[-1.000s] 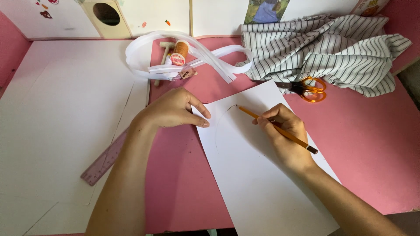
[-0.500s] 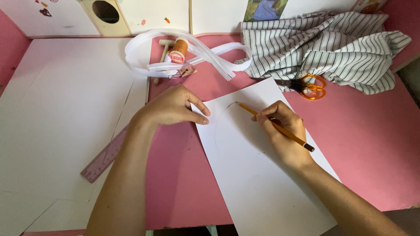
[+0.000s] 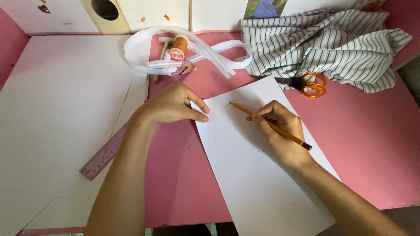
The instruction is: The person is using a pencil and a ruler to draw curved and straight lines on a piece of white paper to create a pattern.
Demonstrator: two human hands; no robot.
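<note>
Right now your right hand [image 3: 280,131] pinches a slim orange pencil [image 3: 271,126], its tip on a smooth white paper sheet [image 3: 262,183] lying tilted on the pink table [image 3: 372,144], where a faint curved line runs. Your left hand [image 3: 173,105], fingers loosely curled, presses the sheet's far-left corner. Far off lie crumpled striped cloth [image 3: 323,43], orange-handled scissors [image 3: 308,84], looped white zipper tape [image 3: 192,54] and an orange thread spool [image 3: 178,47] with a round red-and-white label. A translucent pink ruler [image 3: 105,153] sits left.
</note>
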